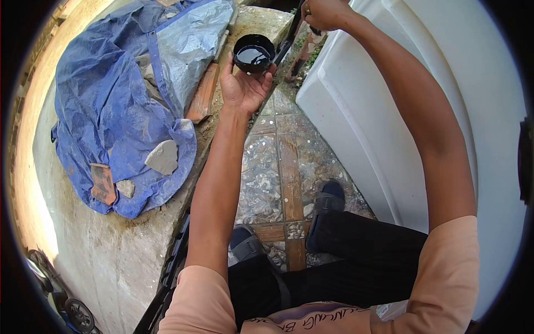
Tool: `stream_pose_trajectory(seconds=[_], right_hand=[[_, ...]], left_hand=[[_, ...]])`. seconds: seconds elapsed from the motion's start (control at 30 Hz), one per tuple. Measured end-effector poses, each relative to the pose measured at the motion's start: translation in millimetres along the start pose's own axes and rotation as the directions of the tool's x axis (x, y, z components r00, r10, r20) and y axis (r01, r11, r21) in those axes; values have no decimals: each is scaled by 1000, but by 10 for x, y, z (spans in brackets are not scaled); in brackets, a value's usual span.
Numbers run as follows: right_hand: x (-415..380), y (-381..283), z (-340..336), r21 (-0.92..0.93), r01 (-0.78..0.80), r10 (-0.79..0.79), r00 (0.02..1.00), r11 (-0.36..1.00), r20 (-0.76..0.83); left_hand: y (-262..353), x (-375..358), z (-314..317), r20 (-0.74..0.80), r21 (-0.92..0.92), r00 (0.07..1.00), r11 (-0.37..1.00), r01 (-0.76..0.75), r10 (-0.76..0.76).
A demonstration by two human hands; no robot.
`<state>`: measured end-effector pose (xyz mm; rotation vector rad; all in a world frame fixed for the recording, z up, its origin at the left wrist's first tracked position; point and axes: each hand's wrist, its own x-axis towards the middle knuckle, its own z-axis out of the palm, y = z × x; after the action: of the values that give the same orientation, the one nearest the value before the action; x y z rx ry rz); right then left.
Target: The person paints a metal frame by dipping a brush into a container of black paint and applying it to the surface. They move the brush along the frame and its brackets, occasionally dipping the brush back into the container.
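Note:
My left hand point(246, 89) holds up a small round black bowl point(254, 61), its fingers curved round the underside and rim. Dark, shiny liquid shows inside the bowl, with bright reflections on it. At the top edge, my right hand point(325, 13) has its fingers closed beside a dark metal bar point(291, 34); what they hold, if anything, I cannot make out. A ring is on one of its fingers. Below the bar stands a rusty, patchy post point(305, 54) with green plants behind it.
A blue tarp point(105, 83) with stone and brick pieces lies on a concrete ledge point(122, 256) at left. A large white tank point(356, 117) stands at right. My sandalled feet are on a stone-patterned floor point(261, 183). Part of a motorcycle point(78, 314) shows lower left.

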<state>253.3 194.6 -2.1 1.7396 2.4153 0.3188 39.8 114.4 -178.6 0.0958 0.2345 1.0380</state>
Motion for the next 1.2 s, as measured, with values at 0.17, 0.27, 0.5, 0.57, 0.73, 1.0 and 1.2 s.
stream_pose_trajectory(seconds=[0.17, 0.27, 0.5, 0.57, 0.73, 1.0, 1.2], right_hand=[[23, -103, -299, -75, -195, 189, 978, 978, -90], [-30, -66, -453, -43, -17, 16, 1000, 999, -20], [-454, -247, -756, 269, -138, 212, 939, 953, -269], [-743, -350, -868, 566, 45, 193, 915, 823, -354], [-1174, -611, -792, 728, 26, 201, 954, 686, -223], [-1152, -573, -128, 563, 106, 118, 931, 820, -346], [-1391, -572, 18, 726, 86, 192, 937, 682, -292]], left_hand=[[-56, -52, 23, -49, 38, 999, 999, -8, 10], [-116, -55, 27, -39, 46, 999, 999, -6, 8], [-256, -55, 37, -7, 26, 1000, 999, 22, -21], [-300, -32, 36, 14, 22, 1000, 999, 26, -26], [-432, -33, 64, 94, -15, 994, 998, 55, -54], [-600, 25, 165, 122, -14, 988, 995, 101, -98], [-589, 165, 114, 57, 15, 995, 996, 85, -86]])
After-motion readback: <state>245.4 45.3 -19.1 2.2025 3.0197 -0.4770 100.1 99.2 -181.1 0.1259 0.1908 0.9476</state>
